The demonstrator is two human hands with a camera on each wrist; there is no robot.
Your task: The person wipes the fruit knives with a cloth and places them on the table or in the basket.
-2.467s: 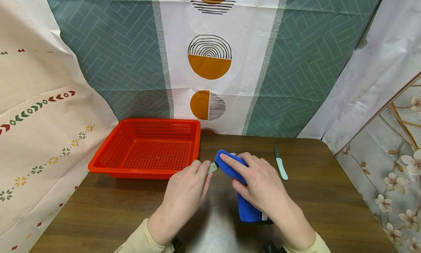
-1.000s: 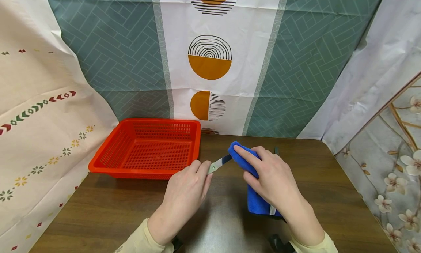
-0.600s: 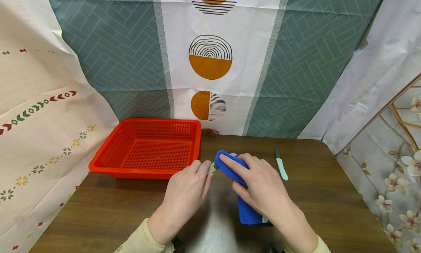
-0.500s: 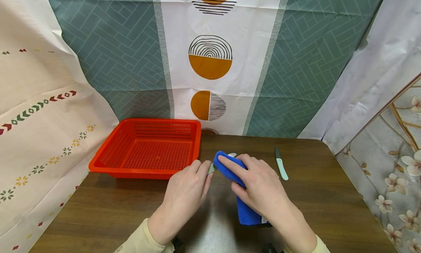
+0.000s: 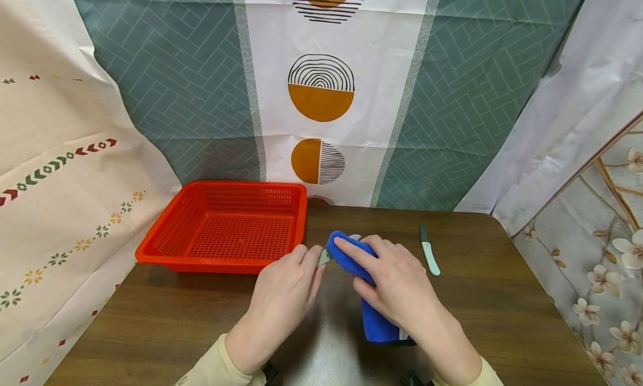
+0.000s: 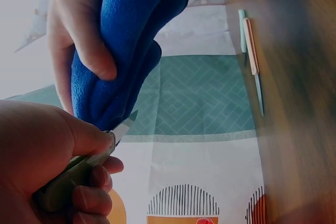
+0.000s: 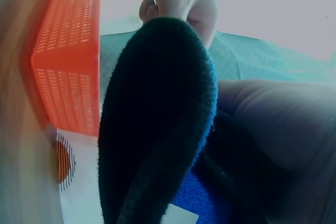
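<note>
My left hand (image 5: 283,288) grips the pale green handle of a folding knife (image 5: 325,256), with its blade out to the right. In my right hand (image 5: 399,280) is a folded blue cloth (image 5: 378,322), wrapped over the middle of the blade, index finger along its top. Only the tip of the blade pokes out beyond the cloth in the head view. The left wrist view shows the green handle in the curled fingers and a bit of blade (image 6: 123,128) against the cloth. In the right wrist view the cloth's dark underside (image 7: 157,108) fills the middle.
A red plastic basket (image 5: 221,267) stands at the back left of the wooden table (image 5: 482,308). A mint-handled knife (image 5: 429,257) lies to the right of my right hand. Beside it in the left wrist view lies another knife (image 6: 251,45), orange and white handled. Patterned cloths hang behind.
The cloth and right hand slid outward to the right along the blade, baring part of it, then came back toward the handle. Over the last half second they barely move. The left hand stays put.
</note>
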